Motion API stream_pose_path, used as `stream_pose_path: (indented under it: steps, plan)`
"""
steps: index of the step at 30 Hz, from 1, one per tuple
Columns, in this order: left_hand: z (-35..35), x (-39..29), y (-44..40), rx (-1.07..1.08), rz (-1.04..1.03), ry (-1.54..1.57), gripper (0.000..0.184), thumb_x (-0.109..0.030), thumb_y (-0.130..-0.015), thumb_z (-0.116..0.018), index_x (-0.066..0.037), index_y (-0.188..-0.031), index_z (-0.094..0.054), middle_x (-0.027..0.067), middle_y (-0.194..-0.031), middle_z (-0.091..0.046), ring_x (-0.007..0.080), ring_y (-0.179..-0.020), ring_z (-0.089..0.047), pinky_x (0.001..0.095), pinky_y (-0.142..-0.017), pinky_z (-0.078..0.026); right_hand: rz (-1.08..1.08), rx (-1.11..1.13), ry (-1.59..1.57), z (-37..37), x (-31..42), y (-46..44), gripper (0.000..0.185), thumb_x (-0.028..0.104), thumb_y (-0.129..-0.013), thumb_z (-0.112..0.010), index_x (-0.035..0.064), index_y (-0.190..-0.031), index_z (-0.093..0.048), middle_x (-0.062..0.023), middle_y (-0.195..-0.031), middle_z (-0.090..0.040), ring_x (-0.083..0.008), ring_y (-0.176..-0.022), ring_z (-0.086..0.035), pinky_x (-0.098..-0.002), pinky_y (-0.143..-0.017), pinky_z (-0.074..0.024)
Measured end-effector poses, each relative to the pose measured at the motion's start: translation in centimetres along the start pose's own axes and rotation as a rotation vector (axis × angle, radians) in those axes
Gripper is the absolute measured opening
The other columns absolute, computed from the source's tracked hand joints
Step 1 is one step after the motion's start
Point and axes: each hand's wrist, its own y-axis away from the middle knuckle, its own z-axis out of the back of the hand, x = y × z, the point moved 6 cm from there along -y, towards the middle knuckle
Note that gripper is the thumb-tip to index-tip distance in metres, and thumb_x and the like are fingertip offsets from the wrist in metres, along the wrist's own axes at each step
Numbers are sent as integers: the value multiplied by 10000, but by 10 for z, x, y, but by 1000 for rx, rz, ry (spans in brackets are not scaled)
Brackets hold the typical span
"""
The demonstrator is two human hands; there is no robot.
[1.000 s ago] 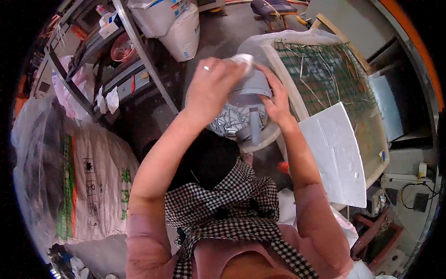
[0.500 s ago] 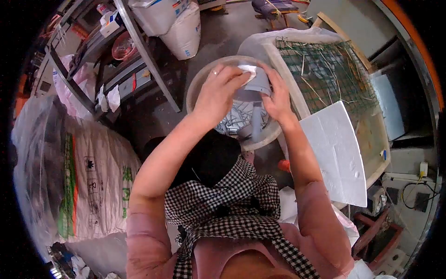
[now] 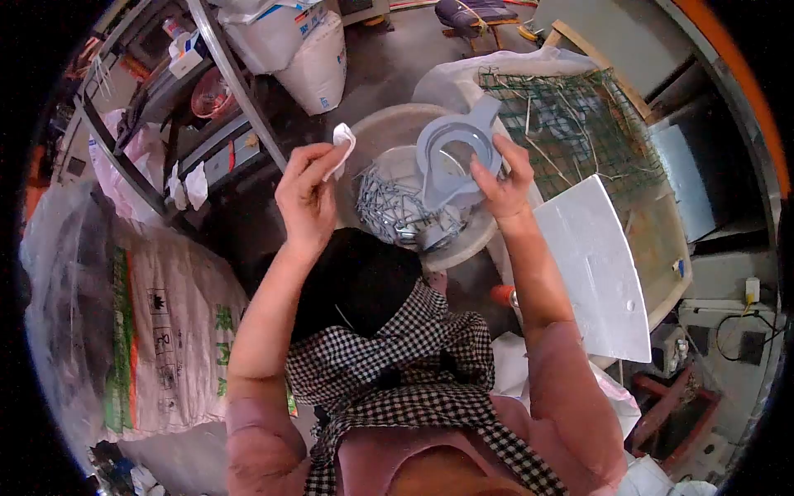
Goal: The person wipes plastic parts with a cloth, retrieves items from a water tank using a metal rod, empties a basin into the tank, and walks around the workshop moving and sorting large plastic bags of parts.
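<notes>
My left hand point(image 3: 308, 198) pinches a crumpled white cloth or tissue point(image 3: 342, 147) between thumb and fingers, left of the tub. In my right hand point(image 3: 508, 183) is a grey plastic ring-shaped part point(image 3: 428, 150) with a handle-like arm at the top and a pointed end lower down. My thumb lies across its near side, and the fingers behind it are partly hidden. The part is held above a round pale tub point(image 3: 484, 240). Inside the tub are many thin grey stick-like pieces point(image 3: 382, 207) in a tangle.
A green mesh point(image 3: 571, 124) with pale strips covers a large trough at right. A white foam board point(image 3: 600, 273) leans against it, near an orange-capped object point(image 3: 503, 295). Metal shelving point(image 3: 236, 74) stands at left, with wrapped sacks point(image 3: 178, 331) below and white bags point(image 3: 310, 70) behind.
My left hand has come away from the grey part and moved left with the white cloth. My right hand has turned the part, so its round opening now shows.
</notes>
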Motion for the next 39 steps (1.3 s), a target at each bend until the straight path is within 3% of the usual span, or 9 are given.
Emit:
stream_pose_path:
  steps: [2,5,7,14,16,20,26,31,39]
  plan:
    - [3,-4,-3,-6,0,-2,324,152,-723,-472,-18,-966,-601,81,-935,-536,151,-822,-531,214,-691,-414,8,-41,-46,5,5,1,329,57,-619,-677,170,-918,-599,-122,-1025,-486,-271,-784,-564,-325,-622,-491]
    - [0,-9,-7,16,69,72,318,156,-718,-482,-17,-957,-602,72,-948,-536,141,-827,-525,207,-698,-407,-311,50,-384,2,-8,1,356,84,-638,-673,103,-976,-561,-153,-991,-515,-285,-752,-574,-330,-634,-495]
    - [2,-16,-11,-41,24,116,385,176,-656,-482,-39,-946,-617,84,-869,-541,178,-774,-533,214,-674,-402,185,-42,-183,13,14,-6,398,88,-673,-653,-8,-1028,-501,-177,-918,-562,-314,-792,-579,-341,-666,-489]
    - [7,-41,-22,-53,-47,97,389,171,-643,-494,-41,-943,-622,95,-859,-543,181,-751,-531,217,-653,-406,-164,2,-664,5,-3,12,461,51,-713,-627,26,-1133,-439,-215,-1074,-473,-344,-861,-572,-368,-650,-507]
    - [6,-45,-25,-61,-94,90,391,172,-637,-497,-37,-942,-621,97,-857,-543,185,-750,-532,217,-654,-406,0,-270,-390,12,9,7,609,10,-695,-646,72,-1220,-343,-220,-1165,-380,-345,-849,-574,-371,-643,-517]
    - [6,-51,-26,-52,-134,87,394,176,-622,-501,-25,-939,-618,100,-852,-543,194,-750,-533,219,-658,-408,-88,-208,-419,9,5,9,712,-13,-671,-664,86,-1256,-269,-223,-1189,-355,-336,-834,-582,-362,-642,-518]
    - [7,-56,-29,-39,-141,70,395,180,-625,-496,-25,-939,-618,103,-849,-541,197,-749,-531,217,-650,-407,-127,-156,-399,7,-2,11,557,11,-648,-678,51,-1127,-397,-212,-1139,-411,-337,-824,-582,-373,-685,-517]
    - [4,-52,-27,23,-117,57,296,149,-698,-503,-6,-928,-607,100,-907,-554,175,-800,-541,217,-698,-408,-106,-84,-429,-2,0,16,288,-31,-729,-562,6,-993,-452,-202,-1095,-454,-337,-893,-549,-383,-709,-502]
    - [-14,-63,-31,131,-124,41,393,170,-623,-495,-25,-944,-609,106,-895,-547,216,-806,-543,244,-696,-422,-51,36,-390,-7,5,18,241,-65,-750,-479,-17,-985,-456,-222,-1045,-475,-339,-868,-544,-380,-719,-497]
